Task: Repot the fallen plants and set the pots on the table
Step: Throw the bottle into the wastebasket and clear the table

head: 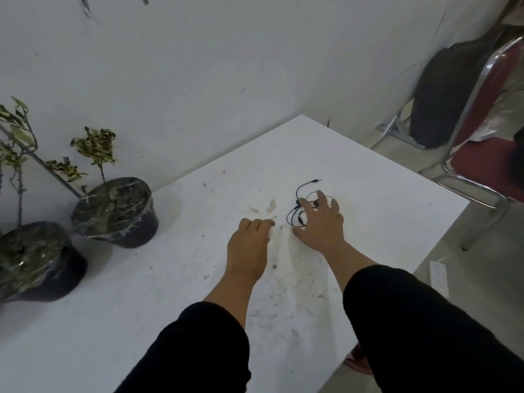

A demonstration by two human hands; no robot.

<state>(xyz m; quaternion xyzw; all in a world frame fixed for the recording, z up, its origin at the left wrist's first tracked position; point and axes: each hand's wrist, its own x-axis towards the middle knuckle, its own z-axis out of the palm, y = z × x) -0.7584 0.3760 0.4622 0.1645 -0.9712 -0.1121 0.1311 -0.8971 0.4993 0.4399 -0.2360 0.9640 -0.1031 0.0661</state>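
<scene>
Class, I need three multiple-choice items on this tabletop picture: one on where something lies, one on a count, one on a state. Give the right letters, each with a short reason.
1. Where does the black earphone cable lie?
A. under the right hand's fingers on the table
B. inside a pot
C. on the red chair

2. How many potted plants stand on the white table?
A. one
B. two
C. four

3. How are the right hand's fingers?
A. clenched in a fist
B. hidden in the sleeve
C. spread open

Answers:
1 A, its loops show beneath and beside the fingers.
2 B, the nearer pot and the farther pot stand at the left edge.
3 C, gaps show between the fingers.
</scene>
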